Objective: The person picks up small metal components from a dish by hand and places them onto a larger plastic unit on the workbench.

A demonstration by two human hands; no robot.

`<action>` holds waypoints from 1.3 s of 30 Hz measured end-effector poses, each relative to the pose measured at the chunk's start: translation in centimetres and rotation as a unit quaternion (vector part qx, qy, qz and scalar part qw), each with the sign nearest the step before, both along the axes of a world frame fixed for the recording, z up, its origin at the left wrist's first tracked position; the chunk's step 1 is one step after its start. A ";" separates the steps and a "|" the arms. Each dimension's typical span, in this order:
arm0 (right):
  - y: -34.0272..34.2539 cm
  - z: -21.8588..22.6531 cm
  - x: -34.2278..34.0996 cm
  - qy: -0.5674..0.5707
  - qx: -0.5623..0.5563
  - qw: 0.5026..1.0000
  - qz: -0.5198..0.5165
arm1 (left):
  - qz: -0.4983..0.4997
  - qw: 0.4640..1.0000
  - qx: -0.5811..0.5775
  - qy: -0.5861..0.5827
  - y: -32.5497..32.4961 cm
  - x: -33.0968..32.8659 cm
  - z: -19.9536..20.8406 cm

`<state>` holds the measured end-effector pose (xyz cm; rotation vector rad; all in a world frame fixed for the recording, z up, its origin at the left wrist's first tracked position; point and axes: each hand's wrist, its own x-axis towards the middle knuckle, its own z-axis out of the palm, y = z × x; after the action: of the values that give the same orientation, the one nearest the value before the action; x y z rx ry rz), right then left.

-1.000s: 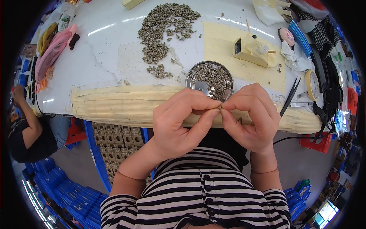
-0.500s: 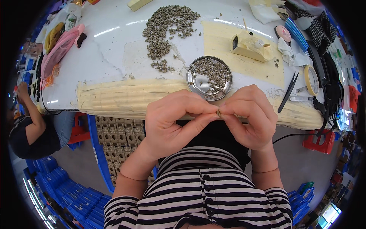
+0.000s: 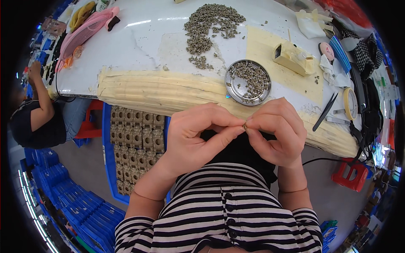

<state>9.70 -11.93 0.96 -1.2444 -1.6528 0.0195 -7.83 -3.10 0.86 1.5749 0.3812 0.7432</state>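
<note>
Fingertip to fingertip, my left hand (image 3: 202,137) and my right hand (image 3: 278,133) pinch a small metal part (image 3: 245,126) between them, just in front of the table's near edge. Both hands are closed on it, and the fingers cover most of it. Just beyond my hands stands a round steel dish (image 3: 231,93) partly filled with small metal parts (image 3: 255,80) of a similar colour. Farther back, a large heap of these parts (image 3: 200,38) lies loose on the white table (image 3: 139,46).
Tape covers the padded table edge (image 3: 139,88). Black tweezers (image 3: 325,111), a tape roll (image 3: 350,103) and a tape-wrapped box (image 3: 291,59) lie at right. Below left is a blue crate (image 3: 109,147) of metal housings. A person (image 3: 40,114) sits at far left; a red stool (image 3: 351,175) stands right.
The view has turned, so the table, dish and heap appear farther right. My hands stay pinched together on the small part, with only slight finger movement.
</note>
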 end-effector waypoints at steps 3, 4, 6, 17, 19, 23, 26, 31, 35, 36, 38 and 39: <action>-0.1 -0.1 -0.1 -0.005 0.012 1.000 -0.014 | -0.010 0.996 -0.091 -0.021 -0.4 0.2 -0.2; -0.2 -0.2 -0.1 -0.008 0.017 1.000 -0.020 | -0.013 0.992 -0.120 -0.028 -0.5 0.2 -0.3; -0.2 -0.3 0.0 -0.015 0.026 0.999 -0.027 | -0.028 0.986 -0.163 -0.038 -0.5 0.4 -0.6; -0.1 -0.4 1.2 -0.029 0.017 0.999 -0.030 | -0.016 1.000 0.004 0.007 0.3 1.5 0.0; -0.2 -0.4 1.1 -0.010 0.007 0.999 -0.036 | -0.017 1.000 0.004 -0.001 0.2 1.7 -0.1; -0.2 -0.6 1.2 0.001 0.000 0.999 -0.042 | -0.005 0.999 -0.041 -0.018 0.0 2.1 -0.4; -0.2 -0.5 1.1 0.010 -0.007 0.999 -0.046 | -0.004 0.999 -0.032 -0.023 0.1 2.2 -0.6; -0.2 -0.2 1.0 0.049 -0.039 0.997 -0.053 | 0.018 0.990 0.138 0.001 0.6 2.3 -0.4; -0.2 0.4 1.2 0.018 -0.028 0.998 -0.054 | 0.000 1.000 0.009 -0.015 0.4 2.5 -0.3; -0.2 0.5 1.3 0.008 -0.024 0.998 -0.054 | -0.011 0.999 -0.038 -0.022 0.4 2.5 -0.2; -0.3 0.6 1.5 -0.013 -0.016 0.998 -0.056 | -0.022 0.995 -0.091 -0.035 0.4 2.7 -0.3; -0.5 0.7 1.5 -0.021 -0.016 0.998 -0.060 | -0.023 0.994 -0.096 -0.041 0.5 2.8 -0.5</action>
<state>11.20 -12.41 1.65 -1.3745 -1.6172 -0.0548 -5.03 -2.64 0.37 1.3641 0.3448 0.7105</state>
